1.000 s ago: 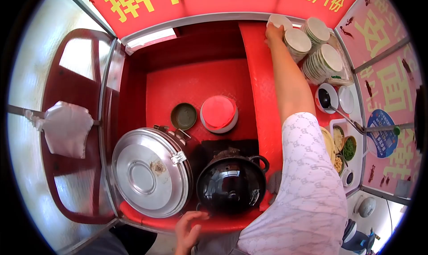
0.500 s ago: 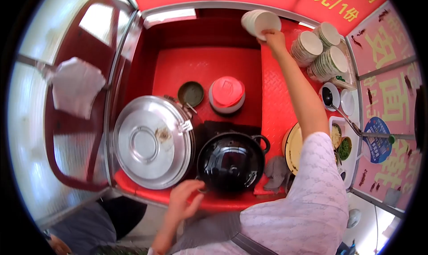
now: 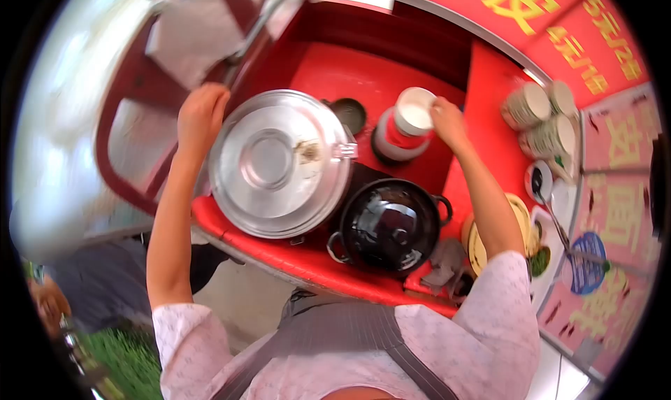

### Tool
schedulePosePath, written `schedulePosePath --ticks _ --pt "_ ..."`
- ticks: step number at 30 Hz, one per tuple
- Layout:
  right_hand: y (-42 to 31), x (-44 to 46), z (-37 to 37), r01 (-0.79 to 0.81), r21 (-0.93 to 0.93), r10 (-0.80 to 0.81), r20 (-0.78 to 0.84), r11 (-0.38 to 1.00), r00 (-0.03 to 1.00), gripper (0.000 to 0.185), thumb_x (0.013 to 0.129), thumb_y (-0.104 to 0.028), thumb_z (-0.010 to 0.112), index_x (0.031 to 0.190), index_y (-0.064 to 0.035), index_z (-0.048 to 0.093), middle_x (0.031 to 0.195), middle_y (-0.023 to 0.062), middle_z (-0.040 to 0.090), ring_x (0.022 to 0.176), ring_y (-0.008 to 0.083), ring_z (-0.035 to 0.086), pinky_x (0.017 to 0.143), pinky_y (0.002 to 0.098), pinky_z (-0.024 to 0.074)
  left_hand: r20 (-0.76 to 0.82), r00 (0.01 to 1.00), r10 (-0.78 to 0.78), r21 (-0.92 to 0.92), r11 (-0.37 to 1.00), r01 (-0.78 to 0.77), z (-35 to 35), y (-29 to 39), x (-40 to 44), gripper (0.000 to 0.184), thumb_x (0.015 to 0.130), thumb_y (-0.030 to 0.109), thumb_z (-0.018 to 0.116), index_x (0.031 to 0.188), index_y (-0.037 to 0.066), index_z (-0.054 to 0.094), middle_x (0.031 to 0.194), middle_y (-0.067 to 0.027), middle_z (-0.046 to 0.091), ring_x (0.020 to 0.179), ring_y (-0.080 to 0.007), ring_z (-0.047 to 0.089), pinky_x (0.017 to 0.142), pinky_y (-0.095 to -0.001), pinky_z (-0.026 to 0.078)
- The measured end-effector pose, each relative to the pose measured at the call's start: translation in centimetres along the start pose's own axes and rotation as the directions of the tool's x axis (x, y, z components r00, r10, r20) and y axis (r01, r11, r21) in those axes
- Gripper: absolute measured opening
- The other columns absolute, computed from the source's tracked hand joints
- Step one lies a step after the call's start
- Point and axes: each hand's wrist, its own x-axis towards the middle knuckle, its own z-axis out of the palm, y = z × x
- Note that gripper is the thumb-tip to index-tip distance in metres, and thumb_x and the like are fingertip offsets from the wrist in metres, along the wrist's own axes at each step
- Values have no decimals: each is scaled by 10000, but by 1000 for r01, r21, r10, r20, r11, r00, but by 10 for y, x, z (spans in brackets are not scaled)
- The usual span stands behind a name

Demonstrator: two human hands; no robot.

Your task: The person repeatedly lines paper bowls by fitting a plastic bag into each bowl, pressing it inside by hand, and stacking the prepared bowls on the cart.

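My right hand point(image 3: 449, 124) grips a white paper bowl point(image 3: 416, 108) by its rim. The bowl is above a round container with a red lid point(image 3: 401, 136), partly covering it. My left hand point(image 3: 203, 113) is raised at the left, its fingers closed, just below a whitish hanging sheet or bag point(image 3: 196, 36). Whether it touches that sheet or pinches anything is not clear. A large lidded aluminium pot point(image 3: 269, 190) stands to the right of my left forearm.
A black lidded pot point(image 3: 391, 225) stands at the front, with a grey cloth point(image 3: 445, 263) beside it. A small dark bowl point(image 3: 348, 115) sits behind. Stacked paper bowls point(image 3: 549, 138), a ladle point(image 3: 556, 222) and chopped greens point(image 3: 539, 261) are at the right. Another person's dark clothing point(image 3: 105, 281) shows lower left.
My right hand has brought the paper bowl from the back of the counter towards the red-lidded container. My left hand has risen from beside the black pot to the hanging sheet. The view has shifted.
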Motion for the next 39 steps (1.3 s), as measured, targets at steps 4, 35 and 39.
schedulePosePath --ticks 4,35,39 --pt "-7 -19 -6 -30 -181 0 -162 983 987 439 880 -366 700 1037 0 516 932 218 626 896 419 623 749 497 479 -13 957 290 347 899 -267 -32 -50 30 70 796 58 714 861 46 689 928 -77 700 919 -260 654 842 -376 513" --pt "-237 -171 60 -222 569 -19 386 792 922 442 960 -327 614 778 75 605 681 122 647 583 190 660 565 333 535 366 930 -20 -423 887 185 -51 78 -187 162 963 156 589 889 13 601 1067 -119 673 960 -277 629 884 -383 471" --pt "-243 -214 82 -340 754 -121 482 562 868 535 990 -453 608 1060 75 661 935 103 697 809 157 671 720 294 543 682 598 -421 -719 -233 655 -63 96 -253 227 1047 179 471 1056 7 619 1102 -86 674 1011 -173 663 940 -359 519"
